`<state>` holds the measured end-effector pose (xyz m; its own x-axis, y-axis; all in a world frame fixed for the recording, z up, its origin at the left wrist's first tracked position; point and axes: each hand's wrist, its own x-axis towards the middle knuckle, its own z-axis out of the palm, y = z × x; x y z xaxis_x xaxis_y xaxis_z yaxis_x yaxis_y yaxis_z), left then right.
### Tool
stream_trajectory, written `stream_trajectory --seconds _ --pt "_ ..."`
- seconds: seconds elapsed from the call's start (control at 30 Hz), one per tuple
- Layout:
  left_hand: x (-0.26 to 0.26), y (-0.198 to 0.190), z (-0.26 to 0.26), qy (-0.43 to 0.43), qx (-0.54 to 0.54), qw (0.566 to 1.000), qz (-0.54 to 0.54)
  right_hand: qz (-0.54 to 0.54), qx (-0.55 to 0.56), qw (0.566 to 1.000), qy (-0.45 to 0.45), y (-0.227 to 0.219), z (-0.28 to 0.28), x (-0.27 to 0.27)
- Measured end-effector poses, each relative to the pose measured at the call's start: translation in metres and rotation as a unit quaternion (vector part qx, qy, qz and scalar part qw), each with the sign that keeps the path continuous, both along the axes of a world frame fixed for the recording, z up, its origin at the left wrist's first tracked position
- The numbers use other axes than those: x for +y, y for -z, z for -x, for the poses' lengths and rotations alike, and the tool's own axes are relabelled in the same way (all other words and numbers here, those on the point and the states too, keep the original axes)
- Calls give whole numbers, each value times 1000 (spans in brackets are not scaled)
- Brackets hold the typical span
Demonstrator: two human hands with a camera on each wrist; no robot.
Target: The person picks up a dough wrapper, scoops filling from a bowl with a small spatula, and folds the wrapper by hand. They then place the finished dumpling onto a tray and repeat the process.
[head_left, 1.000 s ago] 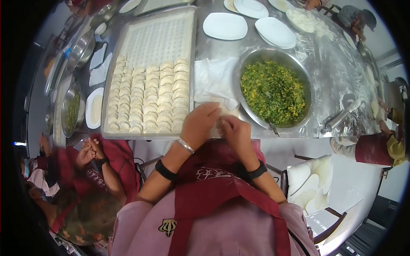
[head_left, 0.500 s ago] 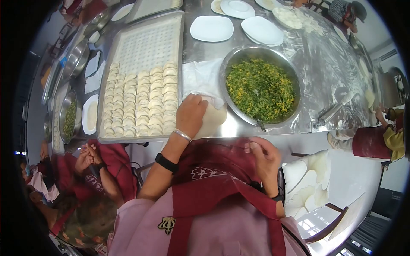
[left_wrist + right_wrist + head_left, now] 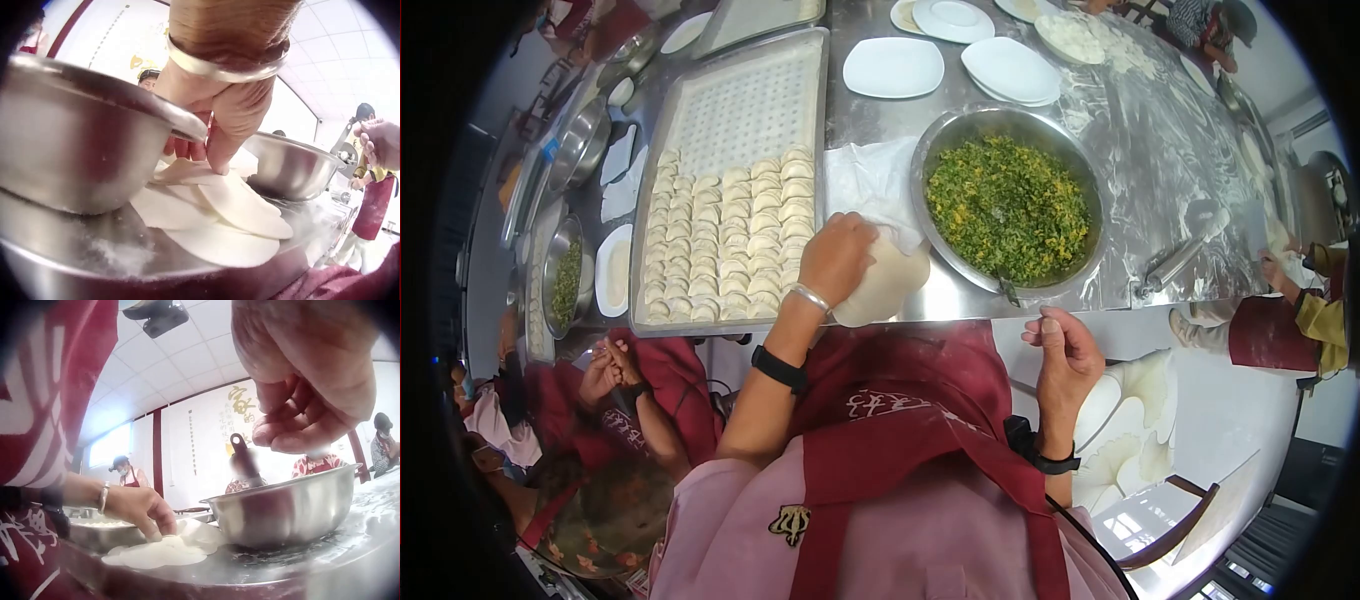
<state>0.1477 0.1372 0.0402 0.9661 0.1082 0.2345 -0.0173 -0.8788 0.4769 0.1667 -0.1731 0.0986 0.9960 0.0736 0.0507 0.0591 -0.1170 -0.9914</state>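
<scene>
- a white rectangular plate [image 3: 614,270] is lying near the left side of a large pale rectangular tray [image 3: 750,110], which is holding rows of half-moon dumplings [image 3: 735,240] on its near part.
- a crumpled white cloth [image 3: 868,180] is lying between the tray and a wide round steel bowl [image 3: 1097,170], touching the far end of some thin round off-white dough wrappers [image 3: 897,277].
- the bowl is holding chopped green-and-yellow filling [image 3: 1008,205], with a dark handle [image 3: 1009,292] leaning over its near rim; white plates [image 3: 893,67] are standing beyond the cloth.
- a grey metal tool [image 3: 1180,262] is lying right of the bowl on floury steel.
- the left hand [image 3: 837,258] is reaching down between tray and bowl, its fingers bending and its thumb and fingertips pinching at the wrappers, which are overlapping under it and spreading to its right.
- the right hand [image 3: 1064,362] is hanging just off the near table edge, fingers loosely curling, holding nothing, well apart from the wrappers.
- the wrappers are reaching the near edge of the steel table [image 3: 1122,262]; tray and bowl are closing in the left hand on both sides, while bare floury steel is stretching between bowl and tool.
</scene>
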Motion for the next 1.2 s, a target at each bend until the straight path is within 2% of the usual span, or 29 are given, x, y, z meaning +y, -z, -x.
stream_trajectory --seconds 0.17,0.33,0.43,0.5,0.53,0.57,0.63,0.73,0.8,0.87,0.9,0.97,1.07,1.2 --pt "9 5 -4 0 13 1000 -15 -2 -6 1000 -1 -1 1 2" --pt "6 -7 1 4 6 1000 -9 6 -15 1000 3 -1 2 -1" --pt "2 -22 17 -5 29 997 72 0 -8 1000 -7 -5 4 -1" --pt "0 -37 23 -39 69 981 179 -19 8 999 -40 -11 7 3" --pt "-2 -42 26 -56 88 967 232 -41 39 996 -73 -15 9 7" --pt "-5 -45 29 -48 82 932 349 -62 70 990 -105 -18 11 15" --pt "-11 -50 33 -25 66 821 567 -71 100 980 -154 -20 15 35" --pt "-30 -65 40 7 72 733 676 -58 115 972 -196 -12 14 68" --pt "-42 -67 44 19 79 719 690 -76 143 964 -210 -3 9 81" --pt "-49 -66 48 31 84 701 708 -96 224 945 -218 -8 7 85" --pt "-52 -64 49 30 78 721 688 -105 265 932 -222 -9 6 85" --pt "-57 -58 51 25 65 758 648 -151 263 924 -232 -2 6 83" --pt "-49 -47 53 -6 115 778 618 -187 255 923 -220 -2 5 83" --pt "-42 -48 54 -18 134 775 617 -217 266 917 -205 -4 3 83"
